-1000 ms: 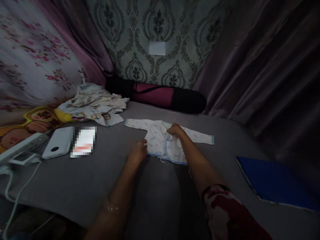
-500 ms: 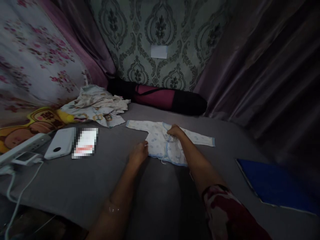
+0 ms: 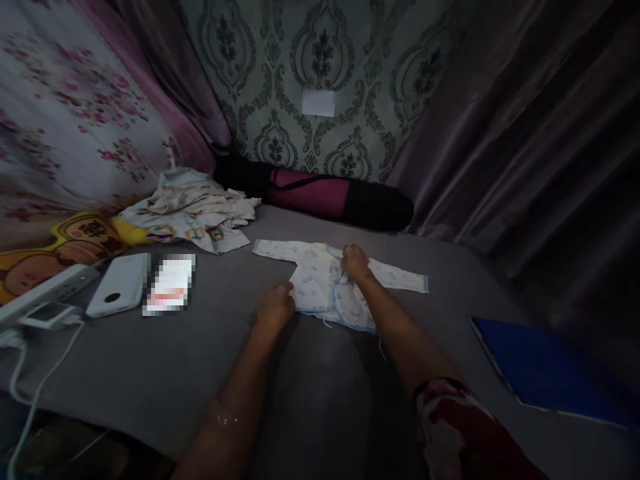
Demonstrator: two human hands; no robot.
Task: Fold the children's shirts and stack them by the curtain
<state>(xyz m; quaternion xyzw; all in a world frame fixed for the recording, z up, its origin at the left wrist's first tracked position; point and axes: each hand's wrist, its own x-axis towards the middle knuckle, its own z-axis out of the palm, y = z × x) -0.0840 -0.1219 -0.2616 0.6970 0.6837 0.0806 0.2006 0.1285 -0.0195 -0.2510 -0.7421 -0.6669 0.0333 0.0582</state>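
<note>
A small white baby shirt point(image 3: 313, 283) with blue trim and a faint print lies spread on the grey sheet, its sleeves stretched out to both sides. My left hand point(image 3: 277, 307) is closed at the shirt's left side edge, fingers pinching the cloth. On the upper front, just below the neckline, my right hand point(image 3: 355, 262) is closed on the fabric. My right forearm covers part of the shirt's right side. A thin white tie hangs from the lower hem.
Crumpled cloths point(image 3: 200, 207) lie at the back left, near a yellow cushion point(image 3: 95, 230). A power bank point(image 3: 120, 283), power strip point(image 3: 55, 290) and blurred phone point(image 3: 171, 283) sit left. A black and maroon bag point(image 3: 315, 193) lies along the wall; a blue folder point(image 3: 545, 370) is right.
My right hand has shifted slightly to the right and up across the shirt's front, its fingers still closed. My left hand has stayed nearly in place.
</note>
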